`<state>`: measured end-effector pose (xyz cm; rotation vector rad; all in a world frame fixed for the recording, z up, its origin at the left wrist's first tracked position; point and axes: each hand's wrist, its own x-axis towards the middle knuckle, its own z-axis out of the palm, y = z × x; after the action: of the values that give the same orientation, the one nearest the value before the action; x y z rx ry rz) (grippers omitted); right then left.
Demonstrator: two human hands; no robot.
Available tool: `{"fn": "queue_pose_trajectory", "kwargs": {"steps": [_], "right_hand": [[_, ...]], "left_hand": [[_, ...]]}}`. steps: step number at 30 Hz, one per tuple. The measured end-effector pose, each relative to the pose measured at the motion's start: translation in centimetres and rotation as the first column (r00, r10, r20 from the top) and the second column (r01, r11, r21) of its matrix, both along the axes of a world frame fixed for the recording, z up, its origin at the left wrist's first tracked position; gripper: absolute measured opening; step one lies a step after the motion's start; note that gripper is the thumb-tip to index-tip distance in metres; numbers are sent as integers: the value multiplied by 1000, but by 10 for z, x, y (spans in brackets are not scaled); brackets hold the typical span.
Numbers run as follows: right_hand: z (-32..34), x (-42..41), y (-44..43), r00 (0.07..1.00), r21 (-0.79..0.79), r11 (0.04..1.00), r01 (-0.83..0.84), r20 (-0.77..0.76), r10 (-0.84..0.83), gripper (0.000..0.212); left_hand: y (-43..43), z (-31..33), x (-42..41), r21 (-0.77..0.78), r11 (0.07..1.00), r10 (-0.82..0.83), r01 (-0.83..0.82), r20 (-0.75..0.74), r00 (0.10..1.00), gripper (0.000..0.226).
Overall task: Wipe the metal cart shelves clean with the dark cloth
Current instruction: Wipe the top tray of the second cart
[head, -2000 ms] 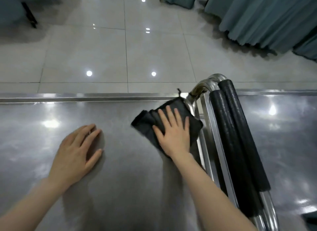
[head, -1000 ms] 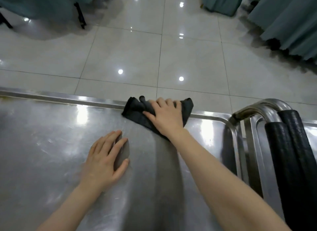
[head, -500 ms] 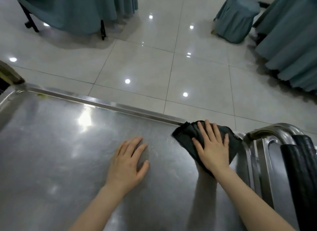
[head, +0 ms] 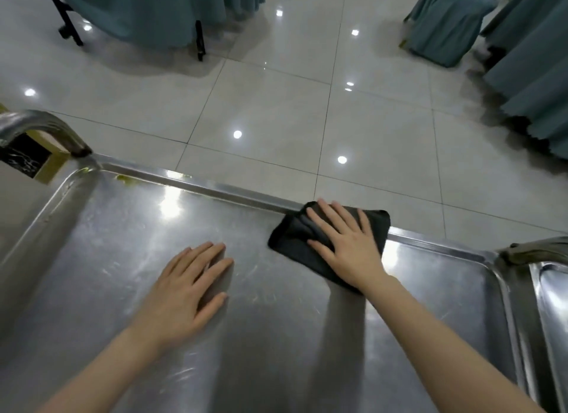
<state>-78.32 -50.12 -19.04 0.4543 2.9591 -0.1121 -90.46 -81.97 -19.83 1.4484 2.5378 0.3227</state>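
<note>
Dark cloth [head: 292, 240] partly hidden under right hand [head: 350, 246].

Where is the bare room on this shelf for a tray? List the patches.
Largest free patch: between the left hand and the shelf's left rim. Another lies right of the right hand, up to the right rim. The near strip between the forearms is narrow. Crowded: the far rim, where the dark cloth lies under the right hand, and yellowish residue near the far left corner.

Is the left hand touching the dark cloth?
No, the left hand lies flat on the bare shelf, apart from the dark cloth.
</note>
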Motion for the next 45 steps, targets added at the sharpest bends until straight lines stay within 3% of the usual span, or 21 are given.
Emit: {"fn": "queue_pose_trajectory", "kwargs": {"steps": [3,5,11,16,21,26,32,37,42,45], "right_hand": [[5,45,24,990,7,992,125,59,-125,62],[6,44,20,990,2,993,119,79,-119,61],[0,-97,-65,983,-46,982,-182,9,183,59],[-3,-209,-134,939,-57,937,-344,-33,343,58],[1,-170,-109,945,-42,944,-326,-23,326,59],[5,-116,-78,976,-11,976,-217,16,217,56],[1,-222,-166,962,-17,962,-274,-27,273,57],[-7,-306,-241,943,2,944,-330,-53,330,57],[-8,-236,-207,905,8,906,-423,-46,423,59],[-10,-197,-190,921,16,921,-389,-5,389,59]], "left_hand": [[2,-2,-4,4,1000,0,0,-18,1000,57],[6,-3,-5,17,999,29,-29,-18,999,55],[4,-1,-5,91,995,35,-36,16,999,48],[-54,-2,-36,27,986,-162,165,-80,983,49],[-145,7,-85,1,994,110,-110,-76,991,58],[-147,2,-84,24,991,133,-132,-43,990,59],[-152,-3,-87,105,981,165,-162,-17,986,56],[-157,-9,-88,188,942,281,-278,9,960,48],[-168,-9,-91,217,921,317,-325,70,946,48],[-177,-11,-91,207,879,416,-429,107,903,53]]}}
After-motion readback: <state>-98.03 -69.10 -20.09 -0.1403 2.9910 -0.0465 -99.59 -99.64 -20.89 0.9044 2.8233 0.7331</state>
